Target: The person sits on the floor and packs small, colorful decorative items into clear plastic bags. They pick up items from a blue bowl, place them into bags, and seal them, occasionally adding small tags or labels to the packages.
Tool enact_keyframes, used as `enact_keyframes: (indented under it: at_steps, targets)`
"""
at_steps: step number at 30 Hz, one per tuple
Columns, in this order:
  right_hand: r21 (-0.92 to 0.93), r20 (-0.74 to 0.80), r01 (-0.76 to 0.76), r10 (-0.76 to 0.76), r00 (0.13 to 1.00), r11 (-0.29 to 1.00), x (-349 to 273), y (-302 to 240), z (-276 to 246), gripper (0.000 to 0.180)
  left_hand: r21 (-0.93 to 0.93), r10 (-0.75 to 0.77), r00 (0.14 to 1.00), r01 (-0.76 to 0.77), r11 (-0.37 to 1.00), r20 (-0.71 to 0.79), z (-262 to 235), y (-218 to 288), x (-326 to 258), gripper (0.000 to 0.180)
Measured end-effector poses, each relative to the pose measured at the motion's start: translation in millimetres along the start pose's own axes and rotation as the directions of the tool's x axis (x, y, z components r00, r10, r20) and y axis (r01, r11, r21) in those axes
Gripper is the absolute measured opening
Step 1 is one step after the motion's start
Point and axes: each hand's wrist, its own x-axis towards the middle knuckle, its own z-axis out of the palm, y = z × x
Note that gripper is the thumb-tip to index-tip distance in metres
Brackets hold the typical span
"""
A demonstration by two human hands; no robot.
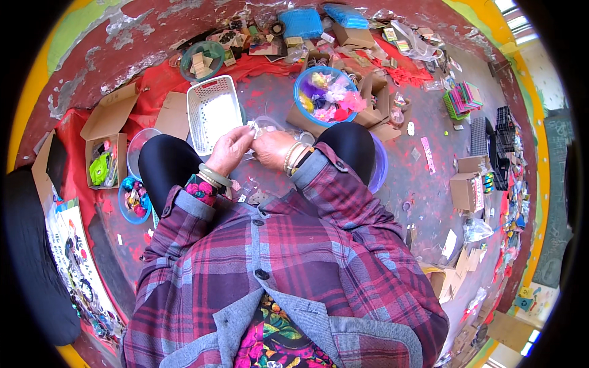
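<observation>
Both hands meet in front of my knees, fingertips close together. My left hand [227,150] is pinched at a small whitish piece [257,129] whose kind I cannot make out. My right hand [273,149] is closed beside it, its fingers curled and partly hidden. Just beyond the left hand stands a white plastic basket [195,98] with small dark bits on its bottom. A clear plastic container [268,121] lies partly hidden behind my hands. Past my right knee, a blue tub [297,98] holds fabric flowers in pink, white, yellow and purple.
To the left are an open cardboard box [109,116] and a blue bowl of colourful pieces [135,199]. A green bowl with wooden blocks [202,61] stands far off. Purple basin [379,162] beside my right knee; black crates [504,147] and a cardboard carton [464,191] farther right.
</observation>
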Motion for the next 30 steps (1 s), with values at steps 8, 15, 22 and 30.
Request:
enact_keyframes:
  at_steps: [8,15,22,30]
  targets:
    - [-0.177,-0.058,-0.027,0.017,0.998,0.984,1,-29,-20,0.015,0.445,0.233,0.960,-0.143,0.884,-0.155,1,16,3,0.032]
    - [-0.185,-0.101,-0.016,-0.003,0.995,0.983,4,-40,-20,0.014,0.442,0.181,0.973,-0.101,0.891,-0.141,-6,25,8,0.030]
    - [-0.022,-0.521,0.056,-0.060,0.852,0.998,-12,-42,-64,0.017,0.542,0.378,0.898,-0.207,0.815,-0.226,-31,43,18,0.024]
    - [0.057,-0.719,-0.611,0.457,0.524,0.789,-98,201,-57,0.039,0.527,0.336,0.919,-0.186,0.829,-0.204,-40,23,25,0.025]
